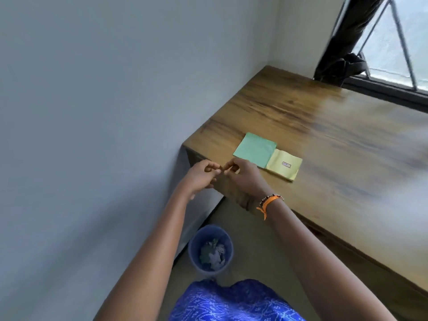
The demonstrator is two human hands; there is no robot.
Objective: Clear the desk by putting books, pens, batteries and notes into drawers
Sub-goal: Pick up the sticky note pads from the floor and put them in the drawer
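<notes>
— Wooden desk [324, 135], streaked brown grain, glossy toward the window side. Flat on it near the front corner: a green note pad [254, 149], square, matte, and a yellow note pad [284, 167], thicker, small printed label on top. Touching along one edge, the green corner lying over the yellow.

— And the hands?

— Both held out off the desk's front corner, fingertips almost meeting. Left hand [202, 176] with fingers curled in, thumb against the forefinger. Right hand [243, 176] curled too, thumb and forefinger pinched together. Too blurred to tell whether anything small sits in either pinch. Right hand just beside the green pad, not touching it.

— Anything on the wrist?

— Orange cord bracelet [266, 205] with a beaded band beside it, on the right wrist. Forearms bare, stretched forward; blue patterned cloth [231, 302] at the bottom edge.

— Containers?

— Round blue-grey bin [192, 249] on the floor below the desk corner, against the wall — holding crumpled grey scraps. Dark brown desk front under the top, in shadow; no telling drawer lines there.
</notes>
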